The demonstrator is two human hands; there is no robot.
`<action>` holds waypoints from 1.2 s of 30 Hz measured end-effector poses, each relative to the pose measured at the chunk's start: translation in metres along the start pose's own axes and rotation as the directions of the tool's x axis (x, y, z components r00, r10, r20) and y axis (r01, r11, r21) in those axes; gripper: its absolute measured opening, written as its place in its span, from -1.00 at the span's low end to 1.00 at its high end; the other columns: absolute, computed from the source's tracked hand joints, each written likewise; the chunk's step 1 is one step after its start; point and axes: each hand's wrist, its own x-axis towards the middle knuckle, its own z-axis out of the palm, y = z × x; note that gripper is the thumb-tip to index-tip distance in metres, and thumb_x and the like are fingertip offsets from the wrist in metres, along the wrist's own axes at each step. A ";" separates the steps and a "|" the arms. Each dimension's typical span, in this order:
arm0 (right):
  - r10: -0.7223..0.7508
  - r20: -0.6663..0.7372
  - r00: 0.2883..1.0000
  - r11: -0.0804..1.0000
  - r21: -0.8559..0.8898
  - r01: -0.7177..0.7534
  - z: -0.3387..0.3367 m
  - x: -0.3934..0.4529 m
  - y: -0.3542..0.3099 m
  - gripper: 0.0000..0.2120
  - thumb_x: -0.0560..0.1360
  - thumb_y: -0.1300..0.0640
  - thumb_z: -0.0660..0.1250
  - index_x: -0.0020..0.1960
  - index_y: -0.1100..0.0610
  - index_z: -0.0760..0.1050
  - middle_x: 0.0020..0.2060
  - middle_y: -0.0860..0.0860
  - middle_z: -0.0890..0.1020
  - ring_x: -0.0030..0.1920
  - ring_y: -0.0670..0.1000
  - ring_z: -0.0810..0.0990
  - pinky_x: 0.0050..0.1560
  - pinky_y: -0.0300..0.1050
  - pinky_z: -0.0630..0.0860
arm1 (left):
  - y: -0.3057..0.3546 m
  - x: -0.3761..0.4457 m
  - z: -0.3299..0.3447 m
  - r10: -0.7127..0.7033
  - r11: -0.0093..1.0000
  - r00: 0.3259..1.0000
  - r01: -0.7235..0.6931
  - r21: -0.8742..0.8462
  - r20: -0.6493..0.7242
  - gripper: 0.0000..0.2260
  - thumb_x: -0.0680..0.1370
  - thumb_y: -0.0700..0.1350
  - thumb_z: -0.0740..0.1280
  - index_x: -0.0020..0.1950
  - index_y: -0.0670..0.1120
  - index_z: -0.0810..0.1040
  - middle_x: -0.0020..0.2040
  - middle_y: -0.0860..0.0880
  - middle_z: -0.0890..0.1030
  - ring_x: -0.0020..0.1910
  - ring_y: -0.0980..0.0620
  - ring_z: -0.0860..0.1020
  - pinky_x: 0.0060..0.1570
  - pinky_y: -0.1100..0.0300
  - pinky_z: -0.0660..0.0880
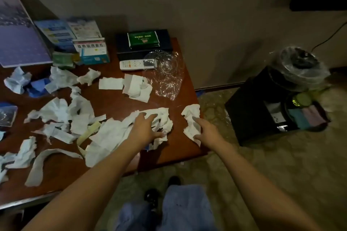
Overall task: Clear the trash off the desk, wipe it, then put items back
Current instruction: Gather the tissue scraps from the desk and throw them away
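Though crumpled, tissue [191, 118] under right hand [205, 129]

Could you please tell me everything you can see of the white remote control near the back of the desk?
The white, slim remote control lies flat on the reddish-brown wooden desk, long side roughly parallel to the wall. Small coloured buttons fill its left half; a darker display panel sits toward its right end. Its right end meets the crumpled clear plastic wrap. A black box lies just behind it. Neither hand touches it.

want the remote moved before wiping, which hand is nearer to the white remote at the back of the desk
Left. The left hand rests on a heap of tissue just in front of the white remote; the right hand, on a tissue wad at the desk's right edge, sits further right.
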 end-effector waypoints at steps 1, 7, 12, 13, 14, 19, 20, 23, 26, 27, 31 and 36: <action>-0.018 0.022 1.000 1.000 -0.014 0.018 -0.003 0.008 0.003 -0.24 0.45 0.27 0.42 0.52 -0.02 0.13 0.50 0.01 0.20 0.47 0.07 0.22 0.40 -0.09 0.23 | 0.002 0.008 0.004 -0.001 1.000 1.000 0.001 -0.002 0.003 -0.28 0.37 0.11 0.49 0.47 0.01 0.30 0.48 -0.20 0.19 0.44 -0.17 0.20 0.36 0.01 0.23; -0.103 0.144 0.984 0.980 -0.156 0.126 -0.005 0.050 0.025 -0.06 0.43 0.23 0.44 0.55 -0.10 -0.10 0.55 -0.07 -0.03 0.50 0.08 0.15 0.40 -0.04 0.24 | 0.016 0.037 0.023 -0.060 0.987 0.998 0.064 0.147 -0.028 -0.24 0.41 0.27 0.37 0.51 0.04 0.18 0.49 -0.19 0.16 0.44 -0.20 0.17 0.32 -0.05 0.28; -0.163 0.157 0.974 0.971 -0.148 0.186 -0.007 0.064 0.030 -0.31 0.47 0.21 0.39 0.51 0.00 0.18 0.43 0.06 0.22 0.34 0.08 0.33 0.29 -0.14 0.31 | 0.019 0.054 0.038 -0.087 0.936 0.996 0.088 0.342 -0.020 -0.27 0.45 0.29 0.30 0.52 0.09 0.10 0.41 -0.19 0.22 0.33 -0.21 0.26 0.24 -0.05 0.31; -0.169 0.155 0.973 0.971 -0.141 0.191 -0.007 0.066 0.029 -0.38 0.48 0.20 0.38 0.48 0.02 0.25 0.37 0.07 0.28 0.27 0.07 0.39 0.25 -0.15 0.34 | 0.019 0.057 0.041 -0.079 0.932 0.997 0.080 0.354 -0.015 -0.31 0.46 0.25 0.31 0.51 0.09 0.13 0.39 -0.18 0.24 0.31 -0.20 0.27 0.22 -0.04 0.33; -0.170 0.156 0.973 0.972 -0.134 0.191 -0.006 0.067 0.028 -0.45 0.49 0.19 0.36 0.45 0.04 0.31 0.30 0.08 0.32 0.17 0.05 0.44 0.20 -0.14 0.37 | 0.021 0.059 0.043 -0.077 0.938 0.997 0.077 0.337 -0.014 -0.36 0.49 0.20 0.31 0.49 0.09 0.17 0.36 -0.17 0.25 0.29 -0.20 0.29 0.19 -0.04 0.36; -0.154 0.111 0.982 0.981 -0.103 0.166 0.002 0.070 0.029 -0.62 0.52 0.15 0.33 0.33 0.09 0.43 0.16 0.13 0.42 0.08 0.11 0.48 -0.03 -0.19 0.33 | 0.024 0.069 0.044 -0.072 0.997 0.997 0.071 0.036 0.009 -0.62 0.53 -0.13 0.35 0.32 -0.13 0.40 0.18 -0.21 0.34 0.09 -0.19 0.45 0.05 0.07 0.40; -0.145 0.105 0.984 0.981 -0.112 0.157 0.003 0.071 0.029 -0.65 0.53 0.14 0.32 0.31 0.11 0.44 0.17 0.14 0.43 0.10 0.13 0.48 -0.04 -0.18 0.33 | 0.024 0.070 0.041 -0.084 0.996 0.996 0.084 0.003 0.023 -0.65 0.53 -0.15 0.35 0.29 -0.17 0.42 0.17 -0.22 0.36 0.06 -0.19 0.47 0.01 0.11 0.38; -0.136 0.085 0.987 0.979 -0.140 0.147 0.006 0.073 0.028 -0.69 0.54 0.13 0.31 0.26 0.18 0.46 0.14 0.15 0.45 0.11 0.13 0.47 -0.10 -0.19 0.26 | 0.024 0.075 0.035 -0.107 0.993 0.994 0.107 -0.048 0.003 -0.77 0.51 -0.13 0.39 0.08 -0.19 0.46 -0.02 -0.16 0.43 -0.01 -0.18 0.48 -0.19 0.17 0.26; -0.143 0.036 0.989 0.987 -0.075 0.146 0.008 0.072 0.025 -0.79 0.51 0.14 0.33 0.08 0.23 0.51 0.04 0.13 0.44 -0.05 0.09 0.46 -0.18 -0.20 0.23 | 0.022 0.077 0.024 -0.104 0.993 0.992 0.100 -0.058 -0.065 -0.77 0.49 -0.08 0.42 -0.06 -0.17 0.42 -0.13 -0.11 0.43 -0.03 -0.18 0.49 -0.25 0.17 0.19; -0.147 0.009 0.989 0.988 -0.051 0.148 0.008 0.071 0.023 -0.82 0.50 0.14 0.34 0.02 0.24 0.50 0.01 0.13 0.43 -0.10 0.07 0.44 -0.19 -0.18 0.25 | 0.021 0.078 0.020 -0.101 0.992 0.990 0.094 -0.078 -0.094 -0.74 0.48 -0.07 0.42 0.01 -0.20 0.46 -0.05 -0.14 0.46 -0.01 -0.15 0.48 -0.21 0.19 0.22; -0.189 -0.027 0.982 0.982 -0.019 0.188 0.010 0.068 0.001 -0.80 0.48 0.11 0.38 -0.10 0.14 0.37 -0.01 0.08 0.39 -0.09 0.08 0.43 -0.19 -0.12 0.29 | 0.015 0.078 0.001 -0.150 0.980 0.963 0.115 -0.163 -0.225 -0.57 0.45 0.04 0.45 0.09 -0.26 0.44 0.01 -0.18 0.47 -0.03 -0.12 0.46 -0.14 0.15 0.30; -0.222 -0.018 0.975 0.974 0.043 0.223 0.011 0.056 -0.031 -0.70 0.46 0.03 0.41 -0.14 0.11 0.28 -0.07 -0.01 0.33 -0.15 0.03 0.41 -0.20 -0.08 0.30 | 0.002 0.073 -0.007 -0.261 0.927 0.908 0.142 -0.346 -0.327 -0.56 0.47 0.11 0.40 0.06 -0.24 0.43 -0.07 -0.19 0.57 -0.07 -0.17 0.54 -0.09 -0.02 0.48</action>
